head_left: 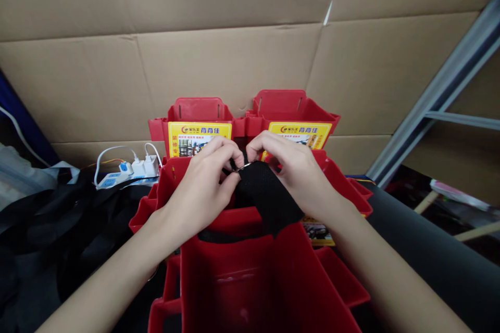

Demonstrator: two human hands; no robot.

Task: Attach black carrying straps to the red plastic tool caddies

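A black webbing strap (pixel 269 195) runs up out of the nearest red plastic box (pixel 234 270) and lies over its rim. At the strap's upper end is a small metal buckle (pixel 246 165). My left hand (pixel 213 171) pinches the buckle's left side, thumb below and fingers curled above. From the other side, my right hand (pixel 283 158) is closed on the strap's end by the buckle, with its fingertips bent down. My fingers hide part of the buckle and where the strap passes through it.
More red boxes (pixel 281 104) with yellow labels (pixel 199 130) stand behind, against a cardboard wall (pixel 226 67). At left lie a power strip (pixel 117 179) with plugged-in chargers and a heap of black straps (pixel 58 234). A metal frame (pixel 437 88) slants up at right.
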